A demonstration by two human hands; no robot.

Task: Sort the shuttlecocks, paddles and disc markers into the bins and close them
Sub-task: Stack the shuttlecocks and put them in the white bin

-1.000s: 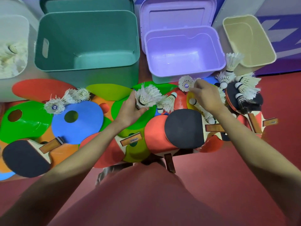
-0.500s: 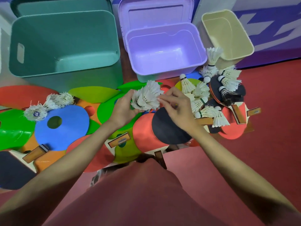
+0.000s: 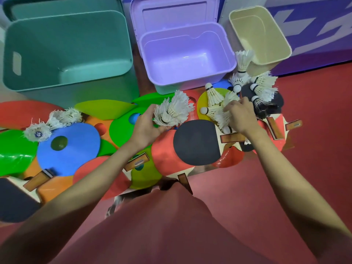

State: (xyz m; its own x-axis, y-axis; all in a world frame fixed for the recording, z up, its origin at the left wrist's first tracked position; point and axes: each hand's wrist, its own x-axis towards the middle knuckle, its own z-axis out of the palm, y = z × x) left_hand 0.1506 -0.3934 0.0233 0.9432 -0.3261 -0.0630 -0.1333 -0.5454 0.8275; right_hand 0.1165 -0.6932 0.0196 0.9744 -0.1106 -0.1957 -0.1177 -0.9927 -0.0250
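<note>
Head view, hidden: the teal bin [image 3: 66, 48] is running off the left edge; a black paddle [image 3: 13, 199] at lower left is being cropped; the bench itself is lying buried under disc markers [image 3: 68, 147].
Left hand [image 3: 144, 126]: curling shut around a bunch of shuttlecocks [image 3: 173, 111], holding them above the markers, in front of the purple bin [image 3: 186, 54].
Right hand [image 3: 242, 117]: fingers are pinching into loose shuttlecocks [image 3: 215, 103] on a yellow marker; whether it is gripping one is unclear.
Beige bin [image 3: 261, 33]: standing open at far right.
</note>
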